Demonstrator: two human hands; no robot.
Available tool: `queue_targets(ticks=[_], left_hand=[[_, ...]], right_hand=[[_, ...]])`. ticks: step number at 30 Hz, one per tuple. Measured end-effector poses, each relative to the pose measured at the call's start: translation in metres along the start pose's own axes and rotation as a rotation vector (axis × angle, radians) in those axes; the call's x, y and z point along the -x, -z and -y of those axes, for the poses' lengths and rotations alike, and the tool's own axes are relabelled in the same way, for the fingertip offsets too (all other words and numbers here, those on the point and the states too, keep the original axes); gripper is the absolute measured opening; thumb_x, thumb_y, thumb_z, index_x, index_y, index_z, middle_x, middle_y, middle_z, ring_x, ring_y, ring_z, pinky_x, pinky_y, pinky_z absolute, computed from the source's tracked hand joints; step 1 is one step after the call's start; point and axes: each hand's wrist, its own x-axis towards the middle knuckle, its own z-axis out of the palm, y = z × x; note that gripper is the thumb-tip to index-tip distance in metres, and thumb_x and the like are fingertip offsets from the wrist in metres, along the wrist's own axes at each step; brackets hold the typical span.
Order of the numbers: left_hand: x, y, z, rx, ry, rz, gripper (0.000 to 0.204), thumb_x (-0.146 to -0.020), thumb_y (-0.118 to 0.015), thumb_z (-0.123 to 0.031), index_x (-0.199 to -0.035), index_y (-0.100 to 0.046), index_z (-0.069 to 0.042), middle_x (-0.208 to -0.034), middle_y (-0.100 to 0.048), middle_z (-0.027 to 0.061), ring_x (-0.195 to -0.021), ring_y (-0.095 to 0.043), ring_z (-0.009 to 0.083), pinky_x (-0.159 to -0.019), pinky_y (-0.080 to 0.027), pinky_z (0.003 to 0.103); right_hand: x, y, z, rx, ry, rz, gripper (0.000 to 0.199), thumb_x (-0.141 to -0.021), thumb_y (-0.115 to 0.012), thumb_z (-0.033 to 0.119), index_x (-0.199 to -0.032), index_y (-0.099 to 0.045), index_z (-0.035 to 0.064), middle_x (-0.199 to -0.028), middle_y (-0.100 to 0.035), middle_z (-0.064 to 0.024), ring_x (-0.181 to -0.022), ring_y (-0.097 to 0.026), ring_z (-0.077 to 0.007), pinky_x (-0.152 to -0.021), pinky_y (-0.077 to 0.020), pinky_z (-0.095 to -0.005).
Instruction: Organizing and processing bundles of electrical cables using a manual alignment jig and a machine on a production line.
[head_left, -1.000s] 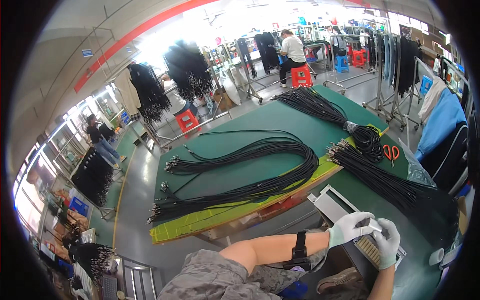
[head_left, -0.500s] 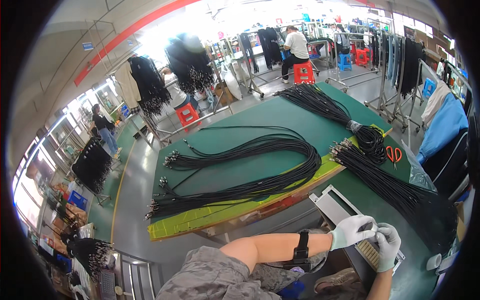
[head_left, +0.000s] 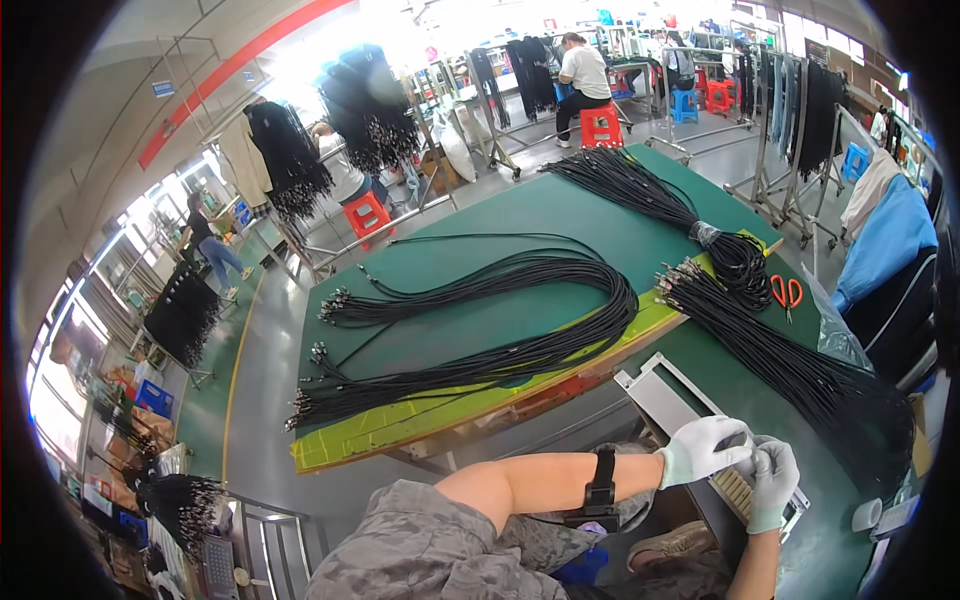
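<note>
"Grey workshop floor [head_left: 262, 400] and hung black bundles [head_left: 370, 100] are seen at far left; what is set nearer?"

"One green table [head_left: 480, 335], spread with looped black cords [head_left: 618, 300]."

"And at near right?"

"One pale metal tray [head_left: 660, 392] is half hidden by the gloved left hand [head_left: 700, 450] and right hand [head_left: 774, 485], held close together with fingers bent."

"Is anything gripped?"

"That cannot be told for either hand."
</note>
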Motion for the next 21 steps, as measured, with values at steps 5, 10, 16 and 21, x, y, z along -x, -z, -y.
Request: queue_targets(ticks=[5, 10, 16, 21], left_hand=[[0.001, -0.006, 0.004, -0.019, -0.001, -0.001, 0.04, -0.086, -0.062, -0.034, -0.109, -0.06, -0.001, -0.093, -0.061, 0.0158, -0.088, -0.061, 0.0302, -0.077, -0.048, 0.037], [-0.003, 0.001, -0.001, 0.054, 0.129, 0.062, 0.04, -0.087, -0.062, -0.034, -0.108, -0.06, 0.0, -0.092, -0.062, 0.0153, -0.085, -0.062, 0.0262, -0.075, -0.049, 0.035], [-0.002, 0.005, -0.007, 0.021, 0.054, 0.01, 0.035, -0.087, -0.063, -0.031, -0.104, -0.063, -0.001, -0.088, -0.062, 0.0134, -0.076, -0.062, 0.0228, -0.069, -0.05, 0.033], [0.0, 0.001, -0.004, 0.044, 0.01, 0.081, 0.03, -0.086, -0.065, -0.028, -0.101, -0.064, -0.003, -0.085, -0.064, 0.0126, -0.07, -0.063, 0.0212, -0.064, -0.05, 0.031]], right_hand=[[0.0, 0.0, -0.002, -0.037, -0.068, -0.026, 0.004, -0.085, -0.058, 0.002, -0.082, -0.056, -0.0009, -0.09, -0.064, -0.0086, -0.078, -0.056, -0.0142, -0.074, -0.0476, -0.0268], [-0.002, -0.01, 0.004, -0.474, -0.076, -0.061, 0.007, -0.081, -0.063, 0.001, -0.084, -0.059, -0.0024, -0.091, -0.066, -0.0114, -0.083, -0.061, -0.0167, -0.077, -0.0494, -0.0279], [0.002, -0.003, -0.001, -0.421, -0.111, -0.014, 0.009, -0.079, -0.066, 0.002, -0.086, -0.061, -0.0023, -0.093, -0.067, -0.0123, -0.084, -0.062, -0.0175, -0.077, -0.0505, -0.0288], [0.013, -0.002, 0.01, -0.061, -0.056, -0.054, 0.007, -0.079, -0.065, 0.0, -0.085, -0.062, -0.0018, -0.093, -0.068, -0.0133, -0.082, -0.064, -0.0187, -0.075, -0.0508, -0.0286]])
